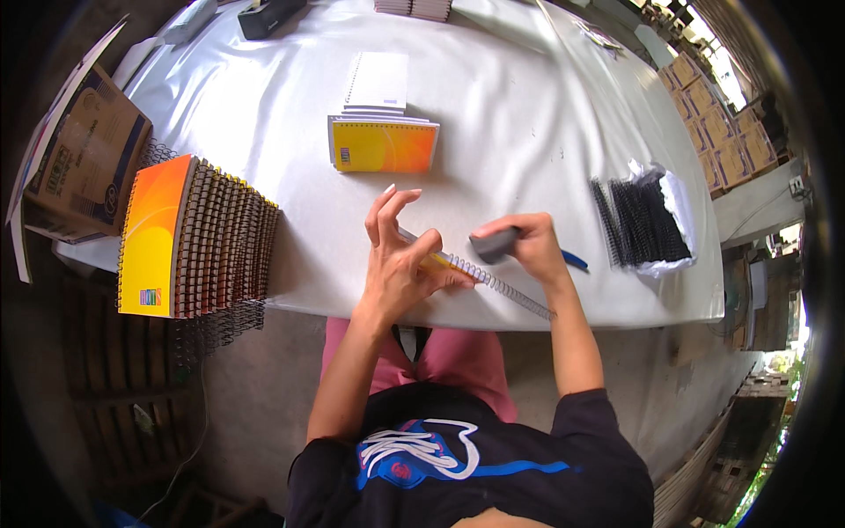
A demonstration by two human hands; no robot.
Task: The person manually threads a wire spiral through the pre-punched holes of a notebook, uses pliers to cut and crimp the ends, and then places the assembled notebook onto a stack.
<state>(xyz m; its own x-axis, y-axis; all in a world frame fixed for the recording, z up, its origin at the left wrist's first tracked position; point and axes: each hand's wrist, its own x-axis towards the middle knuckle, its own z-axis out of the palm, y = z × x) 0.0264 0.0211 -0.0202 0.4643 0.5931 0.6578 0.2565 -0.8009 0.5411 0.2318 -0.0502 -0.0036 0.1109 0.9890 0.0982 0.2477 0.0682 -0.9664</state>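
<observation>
Near the front edge of the table, my left hand [393, 260] grips a notebook [434, 262] on edge, thumb and lower fingers pinching it while other fingers stretch upward. Most of the notebook is hidden by that hand. A thin spiral coil [512, 297] runs from the notebook's edge toward my right wrist, much of its length free. My right hand [535, 246] is closed around a dark grey, rounded block-like object [494, 245], just above the coil and blurred at its edges. Beside the right hand, a blue slim tool [574, 260] lies partly hidden on the table.
Coil-bound notebooks [156, 246] are stacked at the table's left edge, by a cardboard box [86, 150]. Ahead of my hands lie yellow-orange punched covers [383, 146] and white punched pages [378, 79]. Black coils [647, 220] in white wrapping rest at right.
</observation>
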